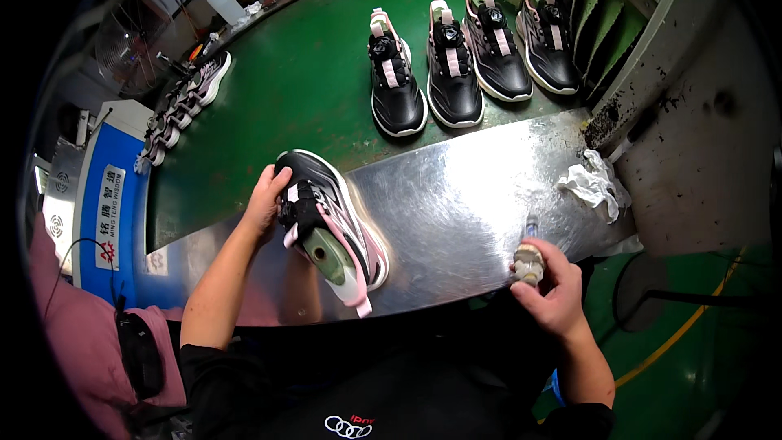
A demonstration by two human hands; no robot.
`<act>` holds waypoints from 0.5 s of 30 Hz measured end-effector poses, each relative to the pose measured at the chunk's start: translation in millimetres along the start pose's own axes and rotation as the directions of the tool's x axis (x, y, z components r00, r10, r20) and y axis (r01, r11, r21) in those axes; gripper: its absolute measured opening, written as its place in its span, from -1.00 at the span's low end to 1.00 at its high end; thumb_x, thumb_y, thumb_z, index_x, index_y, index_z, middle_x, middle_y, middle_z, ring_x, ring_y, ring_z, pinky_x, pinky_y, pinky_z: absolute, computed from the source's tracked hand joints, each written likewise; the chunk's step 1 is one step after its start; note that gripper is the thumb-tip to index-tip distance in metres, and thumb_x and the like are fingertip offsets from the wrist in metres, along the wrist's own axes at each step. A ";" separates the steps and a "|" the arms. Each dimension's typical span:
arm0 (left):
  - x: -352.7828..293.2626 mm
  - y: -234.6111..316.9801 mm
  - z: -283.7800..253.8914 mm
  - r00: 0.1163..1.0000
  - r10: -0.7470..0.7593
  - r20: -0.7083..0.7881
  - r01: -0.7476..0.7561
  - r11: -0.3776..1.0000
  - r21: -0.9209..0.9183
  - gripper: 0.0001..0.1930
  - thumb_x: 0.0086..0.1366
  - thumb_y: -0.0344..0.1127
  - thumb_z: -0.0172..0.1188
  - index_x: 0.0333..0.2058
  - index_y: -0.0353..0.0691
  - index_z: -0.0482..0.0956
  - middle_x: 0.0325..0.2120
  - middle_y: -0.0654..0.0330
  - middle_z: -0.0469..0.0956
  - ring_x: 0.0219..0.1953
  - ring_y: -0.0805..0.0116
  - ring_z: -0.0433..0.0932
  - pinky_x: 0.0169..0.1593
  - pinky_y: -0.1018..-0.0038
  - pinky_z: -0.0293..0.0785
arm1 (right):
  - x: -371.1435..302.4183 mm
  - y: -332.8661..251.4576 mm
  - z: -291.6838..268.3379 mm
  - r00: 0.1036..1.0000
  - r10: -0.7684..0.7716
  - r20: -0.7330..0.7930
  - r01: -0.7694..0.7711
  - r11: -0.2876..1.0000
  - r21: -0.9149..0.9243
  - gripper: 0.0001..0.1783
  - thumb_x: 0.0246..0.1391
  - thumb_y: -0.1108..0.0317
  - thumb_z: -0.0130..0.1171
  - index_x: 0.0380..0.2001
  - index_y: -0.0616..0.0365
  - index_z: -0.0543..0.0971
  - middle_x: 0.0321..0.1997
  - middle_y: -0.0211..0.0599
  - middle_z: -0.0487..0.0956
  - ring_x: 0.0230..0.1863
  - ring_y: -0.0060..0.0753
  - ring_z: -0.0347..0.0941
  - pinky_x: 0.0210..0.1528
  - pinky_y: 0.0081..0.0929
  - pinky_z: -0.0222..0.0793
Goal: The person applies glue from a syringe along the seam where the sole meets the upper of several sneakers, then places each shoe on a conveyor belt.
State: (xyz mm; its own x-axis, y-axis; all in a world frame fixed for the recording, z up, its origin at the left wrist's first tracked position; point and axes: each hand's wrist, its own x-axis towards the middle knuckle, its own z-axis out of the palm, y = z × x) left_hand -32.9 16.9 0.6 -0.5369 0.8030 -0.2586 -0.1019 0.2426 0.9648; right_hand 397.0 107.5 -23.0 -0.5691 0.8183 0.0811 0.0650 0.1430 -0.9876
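Note:
My left hand (265, 202) grips the toe end of a black sneaker (314, 169) with a white sole and a pink pull tab. The shoe is tilted over the metal ledge (440, 220), its heel toward me. A green shoe last (328, 253) with a round hole fills its opening. In my right hand (562, 289), at the right of the ledge, is a small knobby off-white tool (529, 264) with a narrow clear-and-blue tip pointing away from me. My thumb and fingers close around it; its exact kind does not show. The tool and shoe are well apart.
Several black sneakers (397, 98) stand on the green belt (293, 90) beyond the ledge. Crumpled white paper (595, 183) lies at right, below a green strip curtain (603, 33). More shoes (183, 106), a blue machine (110, 195) and a pink-sleeved person (81, 326) are left.

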 end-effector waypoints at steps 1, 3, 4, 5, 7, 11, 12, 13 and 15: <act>-6.9 3.4 10.0 1.000 -0.006 0.000 0.006 0.992 -0.124 -0.59 0.25 -0.15 0.11 -0.06 -0.26 0.25 -0.24 0.14 0.46 -0.23 0.40 0.52 -0.13 0.45 0.50 | -2.1 -2.3 2.3 1.000 -0.016 0.020 0.016 1.000 -0.010 -0.42 -0.18 0.40 0.32 -0.01 0.25 0.42 -0.40 -0.42 0.52 -0.52 -0.76 0.30 -0.46 -0.79 0.22; -13.1 15.8 33.8 0.998 0.030 0.055 -0.019 0.980 -0.196 -0.57 0.22 -0.17 0.14 -0.05 -0.27 0.24 -0.24 0.12 0.46 -0.26 0.36 0.53 -0.18 0.40 0.54 | -5.1 -10.4 6.5 0.998 -0.029 0.051 0.028 0.999 0.015 -0.44 -0.19 0.39 0.31 -0.05 0.29 0.42 -0.35 -0.35 0.53 -0.43 -0.67 0.37 -0.36 -0.73 0.30; -16.6 19.3 37.6 0.994 0.075 0.075 -0.059 0.978 -0.201 -0.56 0.20 -0.18 0.16 -0.05 -0.27 0.24 -0.23 0.11 0.46 -0.26 0.36 0.54 -0.18 0.39 0.54 | -3.9 -14.7 9.6 0.997 -0.043 0.068 0.040 0.998 0.052 -0.44 -0.19 0.40 0.30 -0.05 0.30 0.41 -0.33 -0.32 0.53 -0.39 -0.64 0.39 -0.31 -0.70 0.31; -18.1 18.3 44.4 0.983 0.161 0.092 -0.129 0.950 -0.285 -0.56 0.19 -0.18 0.16 -0.06 -0.28 0.26 -0.24 0.10 0.46 -0.28 0.35 0.54 -0.19 0.40 0.55 | -2.4 -20.6 12.3 0.995 -0.060 0.076 0.054 0.995 0.084 -0.44 -0.19 0.40 0.29 -0.05 0.32 0.40 -0.30 -0.28 0.53 -0.35 -0.60 0.41 -0.27 -0.67 0.33; -24.1 16.6 57.4 0.950 0.298 0.096 -0.225 0.863 -0.452 -0.60 0.18 -0.22 0.16 -0.10 -0.31 0.32 -0.25 0.09 0.49 -0.28 0.33 0.56 -0.17 0.40 0.55 | -1.8 -33.4 17.5 0.995 -0.034 0.094 0.013 0.978 0.210 -0.43 -0.19 0.41 0.26 -0.05 0.36 0.37 -0.23 -0.17 0.52 -0.22 -0.48 0.45 -0.13 -0.56 0.35; -43.2 11.8 60.1 0.935 0.326 0.142 -0.155 0.732 -0.663 -0.44 0.07 -0.25 0.26 0.03 -0.31 0.32 -0.16 0.03 0.51 -0.14 0.23 0.55 -0.03 0.35 0.51 | 10.3 -59.2 28.7 0.984 -0.078 0.158 0.007 0.914 0.406 -0.35 -0.22 0.29 0.38 -0.06 0.37 0.35 -0.28 -0.16 0.52 -0.21 -0.35 0.49 -0.14 -0.47 0.40; -46.2 9.3 56.8 0.940 0.303 0.157 -0.122 0.727 -0.675 -0.44 0.04 -0.29 0.26 0.03 -0.29 0.34 -0.15 0.03 0.51 -0.12 0.21 0.54 -0.01 0.32 0.50 | 14.2 -62.1 34.4 0.979 -0.108 0.172 0.017 0.887 0.462 -0.30 -0.23 0.22 0.42 -0.07 0.37 0.36 -0.29 -0.16 0.51 -0.23 -0.32 0.50 -0.15 -0.45 0.41; -47.4 8.7 50.6 0.927 0.315 0.204 -0.100 0.731 -0.674 -0.44 0.02 -0.30 0.26 0.03 -0.27 0.34 -0.14 0.03 0.51 -0.11 0.21 0.54 0.00 0.32 0.50 | 18.5 -65.0 40.1 0.973 -0.137 0.184 0.023 0.856 0.517 -0.25 -0.25 0.14 0.47 -0.07 0.37 0.36 -0.30 -0.15 0.51 -0.24 -0.30 0.50 -0.17 -0.43 0.42; -48.0 11.3 44.8 0.894 0.354 0.275 -0.082 0.731 -0.677 -0.43 -0.03 -0.34 0.26 0.01 -0.27 0.35 -0.13 0.03 0.50 -0.10 0.20 0.54 -0.01 0.31 0.49 | 28.2 -72.8 48.8 0.945 -0.234 0.229 0.083 0.848 0.523 -0.16 -0.31 -0.01 0.46 -0.08 0.38 0.36 -0.32 -0.13 0.51 -0.28 -0.26 0.51 -0.23 -0.41 0.44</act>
State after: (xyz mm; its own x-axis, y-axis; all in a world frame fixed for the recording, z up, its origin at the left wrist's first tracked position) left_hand 29.2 5.4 21.7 -0.2858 0.9533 0.0973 -0.5976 -0.2567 0.7596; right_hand 336.2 92.9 44.6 -0.7409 0.6119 0.2768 -0.4211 -0.1022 -0.9012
